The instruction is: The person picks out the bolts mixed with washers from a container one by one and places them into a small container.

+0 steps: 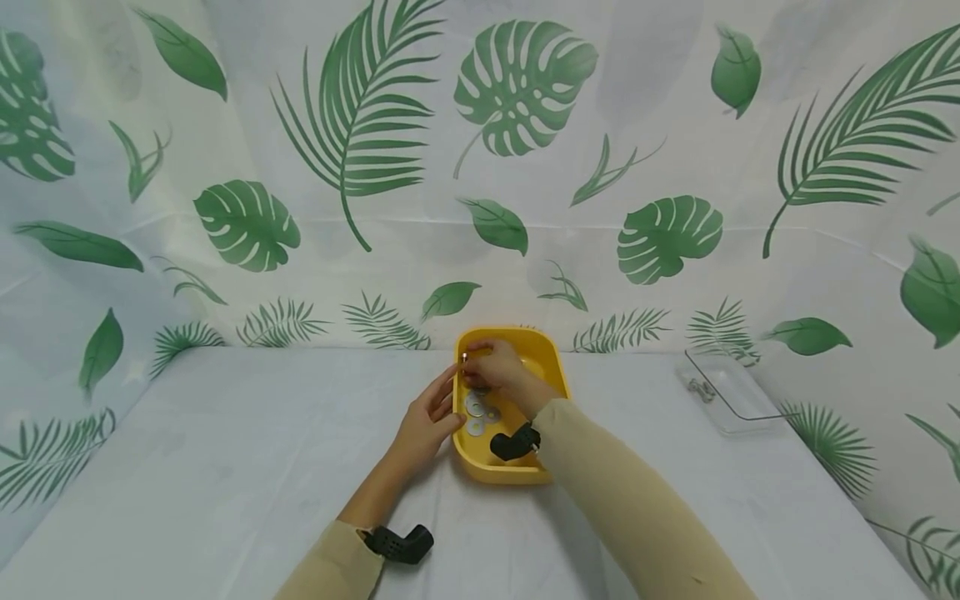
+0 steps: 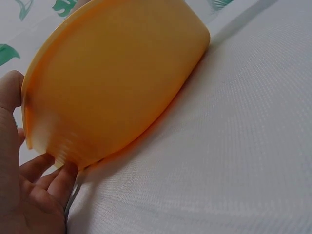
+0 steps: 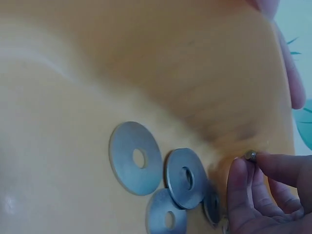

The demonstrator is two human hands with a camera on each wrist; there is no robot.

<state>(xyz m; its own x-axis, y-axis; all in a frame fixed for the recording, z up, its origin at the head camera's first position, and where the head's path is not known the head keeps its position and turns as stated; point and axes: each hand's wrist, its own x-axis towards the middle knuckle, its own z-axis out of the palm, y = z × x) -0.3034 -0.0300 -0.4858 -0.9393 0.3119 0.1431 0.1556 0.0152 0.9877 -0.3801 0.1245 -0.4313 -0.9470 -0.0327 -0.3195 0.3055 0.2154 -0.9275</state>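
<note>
A yellow tray (image 1: 557, 375) with rounded corners stands in front of me in the head view. At its left side my left hand (image 1: 420, 429) grips the wall, thumb at the rim and fingers (image 2: 62, 183) against the outside in the left wrist view. Inside, my right hand (image 1: 497, 368) pinches a small metal bolt (image 3: 250, 156) between thumb and fingertip, close to the tray's left wall. Several flat round washers (image 3: 135, 158) with centre holes lie on the tray floor beside that hand, some overlapping. Most of the bolt is hidden by the fingers.
A clear plastic box (image 1: 738, 404) with a few small metal pieces (image 1: 701, 390) in it stands at the right on the white-covered table (image 1: 300, 450). Behind the table hangs a white cloth (image 1: 420, 275) printed with green leaves.
</note>
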